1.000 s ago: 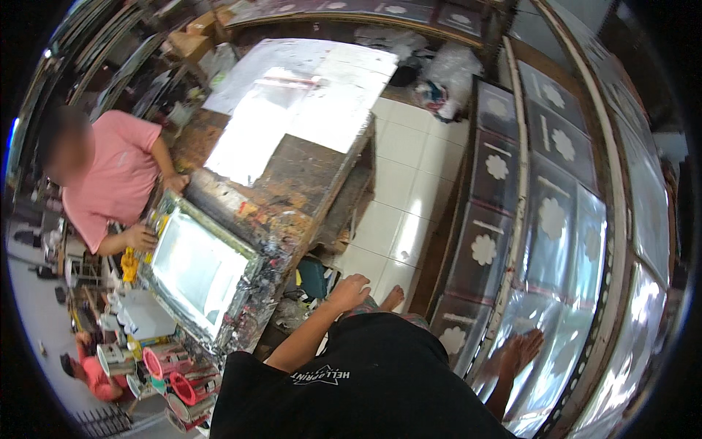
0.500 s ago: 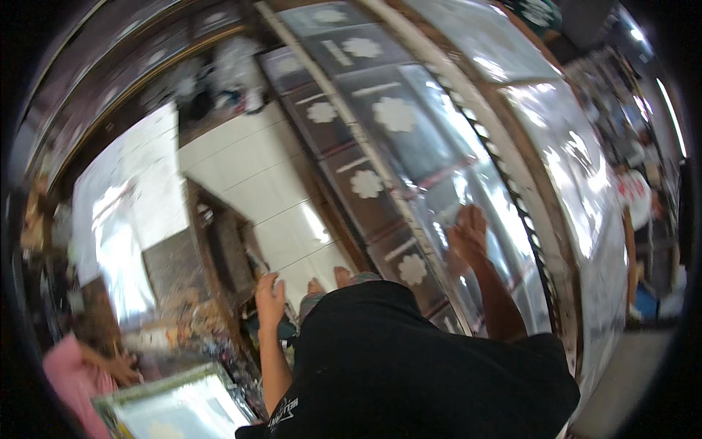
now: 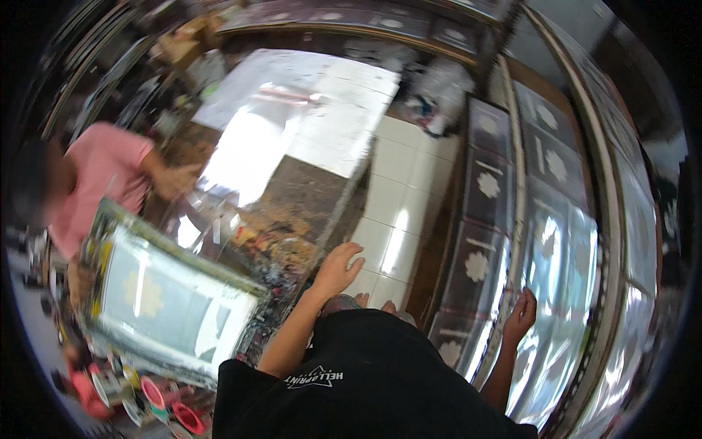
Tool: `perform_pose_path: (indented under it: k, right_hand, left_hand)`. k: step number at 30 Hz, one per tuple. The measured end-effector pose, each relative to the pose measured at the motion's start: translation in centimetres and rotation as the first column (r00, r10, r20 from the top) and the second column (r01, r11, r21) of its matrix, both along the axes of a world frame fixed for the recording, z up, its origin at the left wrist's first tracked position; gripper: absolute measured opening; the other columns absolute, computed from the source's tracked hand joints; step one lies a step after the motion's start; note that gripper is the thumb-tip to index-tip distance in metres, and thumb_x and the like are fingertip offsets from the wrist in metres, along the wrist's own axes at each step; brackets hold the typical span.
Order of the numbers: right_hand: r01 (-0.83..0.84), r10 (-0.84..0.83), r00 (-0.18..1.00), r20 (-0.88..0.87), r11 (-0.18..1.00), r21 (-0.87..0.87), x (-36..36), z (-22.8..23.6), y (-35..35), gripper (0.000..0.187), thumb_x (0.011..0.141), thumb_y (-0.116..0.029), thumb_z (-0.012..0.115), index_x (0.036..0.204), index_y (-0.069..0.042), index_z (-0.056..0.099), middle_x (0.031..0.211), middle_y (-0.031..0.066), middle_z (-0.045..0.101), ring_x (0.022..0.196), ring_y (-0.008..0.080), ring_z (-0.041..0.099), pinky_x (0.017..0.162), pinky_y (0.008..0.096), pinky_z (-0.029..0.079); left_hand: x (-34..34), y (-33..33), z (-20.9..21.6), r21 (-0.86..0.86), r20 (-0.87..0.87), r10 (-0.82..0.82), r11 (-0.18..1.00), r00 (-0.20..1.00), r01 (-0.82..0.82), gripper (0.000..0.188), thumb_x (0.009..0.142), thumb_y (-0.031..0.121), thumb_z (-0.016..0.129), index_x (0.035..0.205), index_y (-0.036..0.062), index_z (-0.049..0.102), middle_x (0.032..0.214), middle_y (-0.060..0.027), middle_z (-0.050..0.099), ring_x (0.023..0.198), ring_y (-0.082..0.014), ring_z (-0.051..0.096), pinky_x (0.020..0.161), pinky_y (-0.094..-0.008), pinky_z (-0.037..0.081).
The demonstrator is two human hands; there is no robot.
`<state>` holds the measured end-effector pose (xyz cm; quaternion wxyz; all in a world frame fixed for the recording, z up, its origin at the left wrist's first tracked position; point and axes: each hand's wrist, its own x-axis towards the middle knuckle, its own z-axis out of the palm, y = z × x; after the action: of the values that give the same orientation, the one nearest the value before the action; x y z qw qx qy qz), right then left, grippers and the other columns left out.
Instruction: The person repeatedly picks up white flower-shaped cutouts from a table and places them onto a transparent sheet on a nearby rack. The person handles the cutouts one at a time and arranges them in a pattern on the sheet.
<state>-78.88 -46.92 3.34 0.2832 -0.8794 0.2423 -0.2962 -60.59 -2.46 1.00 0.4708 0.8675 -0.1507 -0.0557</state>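
My left hand [image 3: 338, 271] is empty, its fingers loosely apart, held out beside the edge of a stained worktable [image 3: 314, 186]. My right hand [image 3: 521, 311] hangs over a row of flat clear plastic bags [image 3: 559, 252], fingers apart and nothing seen in them; whether it touches the bags I cannot tell. Dark bags with pale flower prints [image 3: 477, 267] lie in a row nearer to me. On the table a shiny clear plastic bag [image 3: 245, 150] rests on white sheets [image 3: 344, 110]. A tilted screen-printing frame [image 3: 183, 249] stands at the near left.
A co-worker in a pink shirt [image 3: 110, 157] is at the table's left side, one hand [image 3: 179, 181] over it. Tubs with pink and red rims [image 3: 155, 393] sit at the lower left. Pale floor tiles [image 3: 395, 197] run between table and rack. A wooden rail [image 3: 518, 161] borders the bags.
My view has swung left, bringing more of the table, the frame and the co-worker into sight. My right hand has drawn back nearer my body; my left hand stays empty.
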Motion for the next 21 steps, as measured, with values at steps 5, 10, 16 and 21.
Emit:
perform_pose_path:
  k: [5, 10, 16, 21]
  right_hand:
    - [-0.323, 0.316, 0.946, 0.074, 0.902, 0.287, 6.7, -0.4, 6.3, 0.021, 0.101, -0.007, 0.053, 0.114, 0.003, 0.065, 0.101, 0.0127, 0.070, 0.089, 0.0209, 0.070, 0.081, 0.0332, 0.053]
    - [-0.466, 0.484, 0.875, 0.003, 0.841, 0.274, 8.9, -0.6, 10.7, 0.019, 0.096, -0.006, 0.057, 0.110, 0.001, 0.068, 0.094, 0.0126, 0.071, 0.084, 0.0224, 0.071, 0.078, 0.0333, 0.054]
    - [-0.476, 0.537, 0.837, -0.105, 0.809, 0.345, 8.2, 0.4, 14.1, 0.016, 0.093, -0.004, 0.060, 0.105, 0.000, 0.069, 0.091, 0.0138, 0.071, 0.084, 0.0257, 0.071, 0.077, 0.0344, 0.054]
    - [-0.415, 0.506, 0.843, -0.181, 0.828, 0.378, 4.7, -1.6, 14.4, 0.018, 0.094, -0.006, 0.060, 0.107, 0.001, 0.069, 0.093, 0.0158, 0.071, 0.086, 0.0288, 0.071, 0.079, 0.0361, 0.054]
  left_hand:
    - [1.4, 1.5, 3.1, 0.068, 0.300, 0.197, 0.972, 0.933, -0.227, 0.032, 0.090, 0.015, 0.066, 0.117, -0.0020, 0.064, 0.128, -0.0219, 0.058, 0.121, -0.0400, 0.053, 0.103, -0.0457, 0.044]
    - [7.9, 3.8, 4.7, 0.165, 0.593, 0.342, 0.835, 0.729, -0.525, 0.045, 0.086, 0.012, 0.067, 0.127, -0.0032, 0.058, 0.139, -0.0251, 0.048, 0.131, -0.0432, 0.043, 0.108, -0.0541, 0.036]
    - [20.9, 4.3, 0.1, 0.460, 0.600, 0.156, 0.736, 0.785, -0.497, 0.066, 0.085, 0.019, 0.069, 0.141, -0.0068, 0.043, 0.149, -0.0300, 0.037, 0.140, -0.0434, 0.033, 0.117, -0.0549, 0.025]
    - [27.5, 2.5, -2.6, 0.580, 0.390, 0.291, 0.659, 0.874, -0.479, 0.074, 0.086, 0.029, 0.069, 0.144, -0.0066, 0.039, 0.147, -0.0279, 0.041, 0.134, -0.0397, 0.041, 0.112, -0.0535, 0.031]
